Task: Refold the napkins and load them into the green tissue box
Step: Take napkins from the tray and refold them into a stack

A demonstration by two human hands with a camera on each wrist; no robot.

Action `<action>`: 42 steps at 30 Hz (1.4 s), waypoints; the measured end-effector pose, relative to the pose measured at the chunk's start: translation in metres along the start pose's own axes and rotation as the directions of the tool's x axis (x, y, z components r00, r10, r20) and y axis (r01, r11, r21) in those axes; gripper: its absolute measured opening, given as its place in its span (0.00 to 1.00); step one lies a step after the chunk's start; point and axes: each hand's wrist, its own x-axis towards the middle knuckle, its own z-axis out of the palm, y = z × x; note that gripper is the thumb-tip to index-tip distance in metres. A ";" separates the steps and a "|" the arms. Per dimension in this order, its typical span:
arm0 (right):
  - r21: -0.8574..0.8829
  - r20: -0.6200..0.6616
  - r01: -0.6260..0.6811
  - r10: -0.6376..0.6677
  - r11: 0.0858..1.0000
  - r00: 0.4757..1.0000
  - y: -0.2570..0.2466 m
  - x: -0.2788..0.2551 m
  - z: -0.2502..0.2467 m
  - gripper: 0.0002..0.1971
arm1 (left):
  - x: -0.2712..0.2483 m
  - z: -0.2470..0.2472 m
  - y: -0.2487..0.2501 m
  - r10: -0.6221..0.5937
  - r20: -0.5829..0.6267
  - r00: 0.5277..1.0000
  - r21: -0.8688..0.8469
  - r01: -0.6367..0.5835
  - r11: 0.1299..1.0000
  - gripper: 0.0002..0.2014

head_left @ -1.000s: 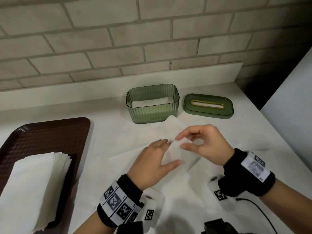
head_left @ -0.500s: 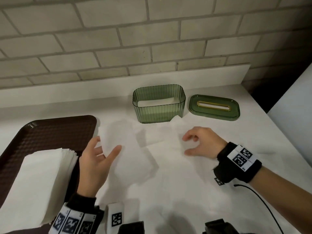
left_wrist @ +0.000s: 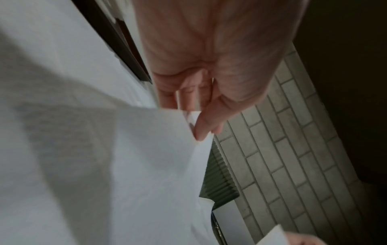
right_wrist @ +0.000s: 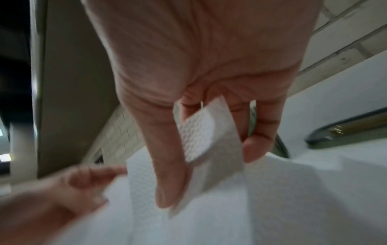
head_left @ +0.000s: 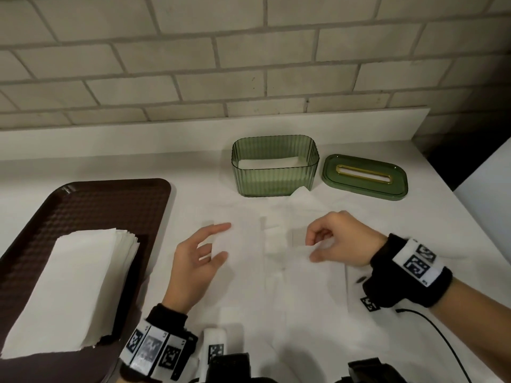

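Both hands up: the left hand (head_left: 199, 261) pinches one edge of the thin white paper napkin (head_left: 249, 244), the right hand (head_left: 337, 239) pinches the other, mid-desk. The ribbed green plastic tissue box (head_left: 273, 175) at the desk's back edge holds white napkins; no legible writing.

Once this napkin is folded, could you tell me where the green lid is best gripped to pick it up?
Take the green lid by its two long edges, coming straight down from above. It lies flat on the counter right of the green tissue box, with nothing on it; its slot is too narrow for a grip.
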 end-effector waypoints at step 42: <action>-0.291 0.074 -0.121 0.148 0.949 0.986 0.049 -0.009 -0.010 0.35 | -0.010 -0.004 -0.009 -0.136 -0.071 0.988 -0.081 0.130 0.988 0.18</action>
